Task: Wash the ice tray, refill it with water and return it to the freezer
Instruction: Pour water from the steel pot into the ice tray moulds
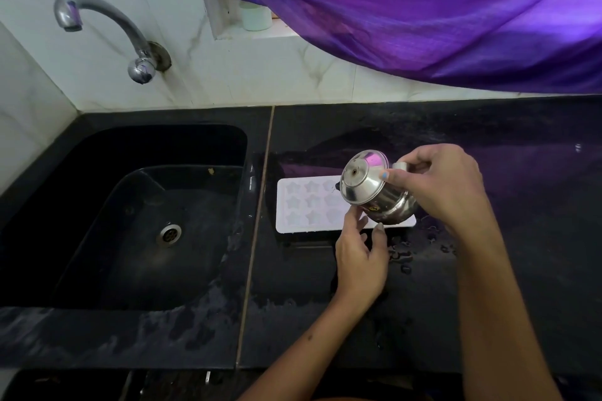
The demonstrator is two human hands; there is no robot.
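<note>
A white ice tray (306, 203) with star-shaped cells lies flat on the black counter (325, 303), just right of the sink. Over its right part a small steel kettle (371, 187) with a lid is tilted to the left. My right hand (446, 185) grips the kettle by its handle, thumb against the lid's edge. My left hand (360, 257) sits at the tray's front edge, under the kettle, with its fingertips touching the tray's rim and the kettle's underside. The tray's right end is hidden behind the kettle.
A black sink (136, 221) with a steel drain lies to the left, under a curved chrome tap (107, 32) on the tiled wall. A purple curtain (423, 10) hangs over the back right. Water drops wet the counter near the tray.
</note>
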